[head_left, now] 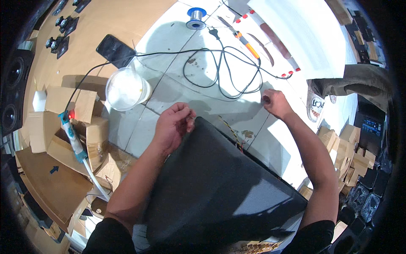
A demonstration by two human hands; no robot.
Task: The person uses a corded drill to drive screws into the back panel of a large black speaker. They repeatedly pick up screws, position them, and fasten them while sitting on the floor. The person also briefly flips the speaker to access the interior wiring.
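Observation:
A large black fabric-covered box (211,186), like a speaker cabinet, lies in front of me with one corner pointing away. My left hand (172,127) is beside that corner, its fingers curled together; whether anything is between them is hidden. Thin twisted wires (230,130), yellow, black and red, come out along the box's far right edge. Beyond that edge my right hand (277,103) is closed above the floor, close to a looped black cable (218,80). What it holds, if anything, I cannot make out. An orange-handled soldering iron (247,44) lies past the cable loops.
A solder spool (196,19) stands on the tiles. At left are a white plastic tub (127,89), a black phone (113,50), an open cardboard box (63,139) and a power strip (72,137) with a red light. A person's trouser leg (355,80) shows at right.

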